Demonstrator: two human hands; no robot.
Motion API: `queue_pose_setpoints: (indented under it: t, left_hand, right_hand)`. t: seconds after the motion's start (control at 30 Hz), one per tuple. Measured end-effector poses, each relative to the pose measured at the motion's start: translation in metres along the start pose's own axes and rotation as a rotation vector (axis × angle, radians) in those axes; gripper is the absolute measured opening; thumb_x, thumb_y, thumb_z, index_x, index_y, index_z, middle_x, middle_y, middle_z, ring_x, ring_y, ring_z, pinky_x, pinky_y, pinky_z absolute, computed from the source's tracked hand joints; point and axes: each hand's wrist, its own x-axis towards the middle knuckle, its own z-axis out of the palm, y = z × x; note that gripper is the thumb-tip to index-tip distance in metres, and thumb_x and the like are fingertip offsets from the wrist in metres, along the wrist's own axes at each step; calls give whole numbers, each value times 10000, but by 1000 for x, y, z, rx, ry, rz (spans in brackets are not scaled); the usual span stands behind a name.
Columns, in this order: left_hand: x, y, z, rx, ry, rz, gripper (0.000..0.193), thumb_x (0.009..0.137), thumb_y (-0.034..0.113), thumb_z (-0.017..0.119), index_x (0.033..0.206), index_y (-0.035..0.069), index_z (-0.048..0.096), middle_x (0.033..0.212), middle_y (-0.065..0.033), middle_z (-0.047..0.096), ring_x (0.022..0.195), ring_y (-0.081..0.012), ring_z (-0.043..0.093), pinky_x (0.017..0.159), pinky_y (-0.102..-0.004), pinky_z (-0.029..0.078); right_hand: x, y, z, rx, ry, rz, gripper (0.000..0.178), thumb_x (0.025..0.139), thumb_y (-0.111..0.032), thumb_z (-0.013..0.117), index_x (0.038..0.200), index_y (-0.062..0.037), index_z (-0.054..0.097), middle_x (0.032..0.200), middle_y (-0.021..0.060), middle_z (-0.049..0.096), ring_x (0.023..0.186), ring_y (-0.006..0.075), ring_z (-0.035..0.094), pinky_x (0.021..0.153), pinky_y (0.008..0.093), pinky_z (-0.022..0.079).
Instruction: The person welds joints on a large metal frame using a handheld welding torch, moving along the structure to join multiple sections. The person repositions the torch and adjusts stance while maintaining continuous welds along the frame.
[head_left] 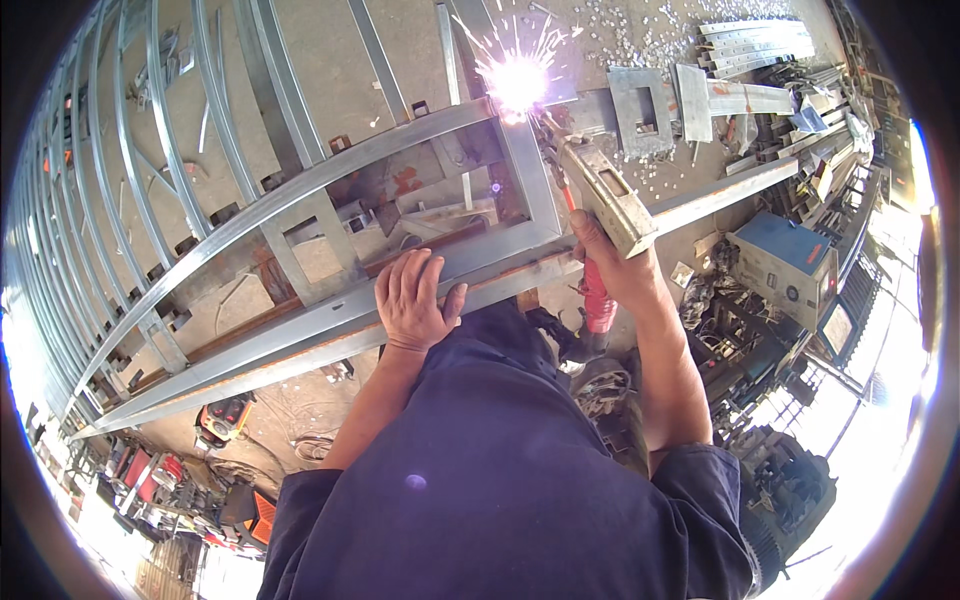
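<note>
My left hand (pixel 412 300) rests on a grey steel frame (pixel 330 318), fingers laid over its near bar and holding nothing. Closed around a red-handled welding torch (pixel 600 300), my right hand (pixel 612 255) is to the right of the frame's corner. A pale, boxy metal piece with a slot (pixel 608 190) lies along the torch above that hand; how it is held cannot be told. Beyond it, a bright welding arc (pixel 518 88) throws sparks at the far end of the frame's short side bar. Its glare hides the joint and the torch tip.
Long parallel steel bars (pixel 160 120) curve away at the left. A flat plate with a square opening (pixel 640 110) lies at the far right, near stacked metal strips (pixel 755 45). A blue-topped machine (pixel 785 262) stands at the right. Tools and cables (pixel 225 420) lie on the floor at lower left.
</note>
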Motion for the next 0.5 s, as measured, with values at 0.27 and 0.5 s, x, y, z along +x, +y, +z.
queue_pose_setpoints:
  t: [0.27,0.5]
  left_hand:
    - [0,0,1,7,8,-6,453,895,409,710,1224,111,620,1284,-86,616,1181,-298,623,1022,-471,432]
    - [2,0,0,1,12,-5,456,891,405,716,1226,113,616,1285,-84,616,1172,-297,625,1013,-467,431]
  right_hand:
    - [-3,4,-1,25,-10,-1,307,1021,-248,697,1206,-10,638,805,-17,597,697,77,554,599,271,476]
    - [-6,6,-1,42,-3,37,350,1017,-249,709,1259,-11,623,831,-15,613,710,77,576,618,268,496]
